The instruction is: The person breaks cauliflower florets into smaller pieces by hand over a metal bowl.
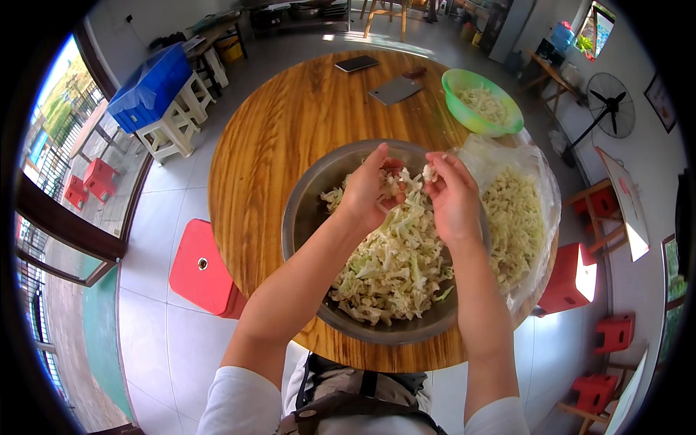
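Both my hands are raised over a wide metal basin [304, 217] heaped with cauliflower pieces [389, 266]. Some cauliflower florets [392, 184] lie in the curled fingers of my left hand [370, 190]. Between the thumb and fingertips of my right hand [452, 196] is a small white floret [429, 173]. The two hands are close together but apart. Right of the basin, a clear plastic bag [550, 185] lies spread open with many small florets [514, 228] on it. Behind the bag, a green plastic bowl [455, 111] contains more pale pieces [483, 105].
A cleaver [397, 90] and a dark phone [356, 63] lie toward the far side of the round wooden table [255, 147]. Red stools [198, 272] flank the table. At left, a blue crate [155, 84] rests on white stools [171, 133]. A fan [610, 106] stands at right.
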The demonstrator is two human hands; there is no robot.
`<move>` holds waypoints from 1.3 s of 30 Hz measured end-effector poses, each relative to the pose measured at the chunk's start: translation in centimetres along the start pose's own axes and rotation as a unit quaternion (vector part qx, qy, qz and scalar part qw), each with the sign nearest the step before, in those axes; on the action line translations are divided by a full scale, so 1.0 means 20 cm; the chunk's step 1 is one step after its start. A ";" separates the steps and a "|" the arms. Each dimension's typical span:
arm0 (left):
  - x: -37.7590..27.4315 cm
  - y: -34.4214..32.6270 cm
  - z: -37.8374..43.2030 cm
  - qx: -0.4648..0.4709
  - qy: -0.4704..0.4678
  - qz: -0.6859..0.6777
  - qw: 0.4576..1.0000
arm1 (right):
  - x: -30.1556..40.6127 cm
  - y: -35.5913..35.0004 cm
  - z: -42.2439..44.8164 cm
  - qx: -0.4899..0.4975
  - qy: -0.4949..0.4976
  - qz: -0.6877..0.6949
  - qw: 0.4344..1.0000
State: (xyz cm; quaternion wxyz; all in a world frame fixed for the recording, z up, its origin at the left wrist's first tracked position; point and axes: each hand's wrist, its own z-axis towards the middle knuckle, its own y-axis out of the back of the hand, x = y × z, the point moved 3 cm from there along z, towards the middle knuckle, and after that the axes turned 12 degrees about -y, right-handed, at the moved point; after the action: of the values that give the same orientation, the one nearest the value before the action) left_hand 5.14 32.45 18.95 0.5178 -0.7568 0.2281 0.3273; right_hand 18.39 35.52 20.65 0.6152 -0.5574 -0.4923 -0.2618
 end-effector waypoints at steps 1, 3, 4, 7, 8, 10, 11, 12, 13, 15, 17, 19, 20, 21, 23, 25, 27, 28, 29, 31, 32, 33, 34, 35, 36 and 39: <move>0.00 0.01 0.01 -0.001 -0.001 0.000 1.000 | -0.01 0.00 0.00 0.003 -0.036 0.049 0.998; 0.01 0.01 0.02 0.023 0.011 -0.054 0.998 | -0.01 0.00 0.00 0.014 -0.047 0.048 0.998; 0.01 0.01 0.02 0.023 0.011 -0.054 0.998 | -0.01 0.00 0.00 0.019 -0.046 0.043 0.998; 0.00 0.01 0.00 0.006 0.016 -0.104 0.994 | 0.00 -0.01 -0.01 0.004 -0.030 0.005 1.000; -0.01 0.01 0.00 0.021 0.006 -0.091 0.996 | 0.01 -0.02 -0.02 -0.017 -0.012 -0.029 0.999; -0.02 0.01 -0.01 0.038 -0.002 -0.078 0.996 | 0.03 -0.01 -0.03 0.007 -0.017 -0.133 0.991; -0.03 0.00 -0.02 0.035 -0.020 -0.074 0.996 | 0.04 -0.02 -0.04 0.032 -0.022 -0.235 0.971; -0.05 0.01 -0.02 0.032 -0.040 -0.069 0.996 | 0.05 -0.05 -0.06 0.035 -0.021 -0.233 0.971; -0.05 0.01 -0.02 0.030 -0.043 -0.067 0.996 | 0.05 -0.08 -0.09 0.007 0.013 -0.268 0.963; -0.03 0.02 0.00 -0.010 -0.026 -0.126 0.992 | 0.05 -0.11 -0.10 -0.018 0.048 -0.300 0.952; -0.01 0.03 0.02 -0.005 -0.024 -0.114 0.993 | 0.04 -0.13 -0.10 0.006 0.157 -0.423 0.893; -0.01 0.01 0.00 0.018 0.010 -0.079 0.997 | 0.03 -0.14 -0.11 0.001 0.170 -0.456 0.873; 0.00 0.03 0.01 0.019 0.019 -0.095 0.995 | 0.02 -0.14 -0.11 0.013 0.177 -0.454 0.873; -0.01 0.03 0.01 0.019 0.020 -0.095 0.995 | 0.01 -0.14 -0.10 0.024 0.183 -0.452 0.873; -0.02 0.02 0.01 0.026 0.028 -0.139 0.990 | 0.00 -0.12 -0.08 0.021 0.177 -0.430 0.885; -0.01 0.01 0.01 0.041 0.030 -0.167 0.985 | 0.00 -0.10 -0.06 0.016 0.173 -0.408 0.896; -0.01 -0.01 0.01 0.054 0.029 -0.194 0.979 | -0.02 -0.06 -0.03 0.020 0.070 -0.233 0.970; -0.01 -0.01 0.01 0.051 0.029 -0.178 0.982 | -0.03 -0.06 -0.03 0.020 0.070 -0.234 0.970; -0.01 -0.01 0.01 0.048 0.030 -0.163 0.985 | -0.03 -0.06 -0.02 0.019 0.059 -0.183 0.981; -0.01 0.00 0.00 0.054 0.024 -0.135 0.989 | -0.03 -0.06 -0.02 0.019 0.047 -0.131 0.990; -0.01 0.00 0.00 0.061 0.018 -0.108 0.992 | -0.03 -0.06 -0.02 0.022 0.039 -0.120 0.992; -0.01 -0.01 0.00 0.061 0.019 -0.108 0.992 | -0.03 -0.05 -0.02 0.023 0.032 -0.110 0.993; -0.01 -0.01 -0.01 0.058 0.021 -0.099 0.993 | -0.03 -0.04 -0.02 0.022 0.032 -0.111 0.993; -0.01 -0.01 -0.01 0.055 0.022 -0.090 0.994 | -0.03 -0.04 -0.01 0.031 0.024 -0.071 0.997; 0.00 -0.01 0.00 0.055 0.022 -0.089 0.994 | -0.03 -0.03 -0.01 0.040 0.015 -0.031 0.999; 0.02 0.01 0.03 0.030 0.013 -0.092 0.995 | -0.03 -0.03 -0.01 0.036 -0.003 -0.007 0.999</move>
State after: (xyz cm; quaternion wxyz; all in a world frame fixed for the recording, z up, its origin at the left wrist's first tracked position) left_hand 5.09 32.87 18.45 0.5649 -0.7631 0.1740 0.2612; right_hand 17.66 35.07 20.47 0.6314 -0.5324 -0.5069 -0.2468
